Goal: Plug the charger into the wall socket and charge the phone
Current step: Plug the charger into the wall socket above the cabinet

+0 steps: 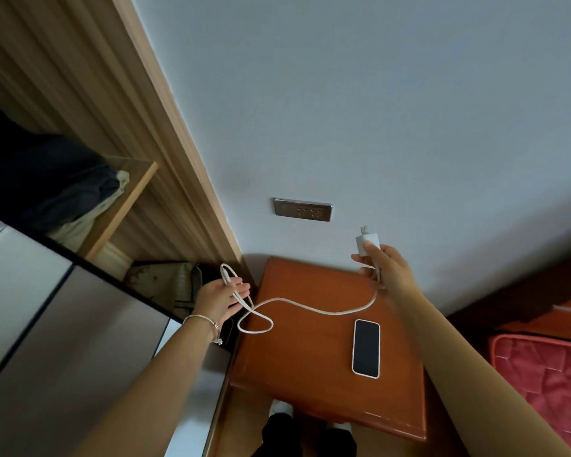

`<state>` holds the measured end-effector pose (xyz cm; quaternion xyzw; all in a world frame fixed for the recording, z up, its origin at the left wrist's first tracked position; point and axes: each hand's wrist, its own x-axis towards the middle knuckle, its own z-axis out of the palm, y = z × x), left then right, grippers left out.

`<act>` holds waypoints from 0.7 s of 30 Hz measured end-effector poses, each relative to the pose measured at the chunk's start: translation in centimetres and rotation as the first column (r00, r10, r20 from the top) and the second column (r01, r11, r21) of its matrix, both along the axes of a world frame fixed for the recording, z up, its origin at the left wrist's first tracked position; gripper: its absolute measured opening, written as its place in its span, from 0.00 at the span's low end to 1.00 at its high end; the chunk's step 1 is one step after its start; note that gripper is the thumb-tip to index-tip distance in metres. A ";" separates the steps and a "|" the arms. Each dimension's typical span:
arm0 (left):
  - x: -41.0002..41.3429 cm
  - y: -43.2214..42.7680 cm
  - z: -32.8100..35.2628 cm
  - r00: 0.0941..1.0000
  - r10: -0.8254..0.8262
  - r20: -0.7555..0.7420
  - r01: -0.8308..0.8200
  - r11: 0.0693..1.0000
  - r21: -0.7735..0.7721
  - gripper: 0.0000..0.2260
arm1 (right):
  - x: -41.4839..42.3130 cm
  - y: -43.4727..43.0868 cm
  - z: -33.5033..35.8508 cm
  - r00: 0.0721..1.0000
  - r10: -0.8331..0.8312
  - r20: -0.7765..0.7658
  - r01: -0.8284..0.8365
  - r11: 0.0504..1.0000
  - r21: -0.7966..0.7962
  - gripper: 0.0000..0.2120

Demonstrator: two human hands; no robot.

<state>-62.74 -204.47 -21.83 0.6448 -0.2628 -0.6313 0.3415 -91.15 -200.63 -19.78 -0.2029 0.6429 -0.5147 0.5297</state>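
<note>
My right hand (384,270) grips a white charger plug (367,241), prongs pointing up at the wall, a little below and right of the silver wall socket (302,209). A white cable (310,306) sags from the plug across the table to my left hand (220,300), which holds the cable's free end with a loop hanging beneath it. A phone (366,348) with a dark screen and a white rim lies face up on the orange-brown bedside table (294,367), below the cable.
A wooden wardrobe (119,133) with folded dark clothes on a shelf stands to the left. A red quilted bed (548,384) lies at the right edge. Dark bags (198,278) sit in the gap left of the table. My legs show below the table.
</note>
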 end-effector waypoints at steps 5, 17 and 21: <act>2.3 -1.8 -1.0 1.000 -0.005 0.028 0.006 1.000 -0.014 0.09 | 3.4 -1.6 -0.2 1.000 -0.003 -0.021 0.004 0.999 0.032 0.20; 2.6 -3.1 -2.2 0.999 -0.036 0.016 0.037 0.999 -0.009 0.10 | 3.9 -2.7 -0.5 0.999 -0.032 -0.038 0.034 0.999 0.040 0.22; 2.5 -3.2 -2.2 1.000 -0.010 0.018 0.010 1.000 0.019 0.03 | 3.4 -3.2 -0.5 0.999 -0.033 -0.027 0.034 0.999 0.030 0.22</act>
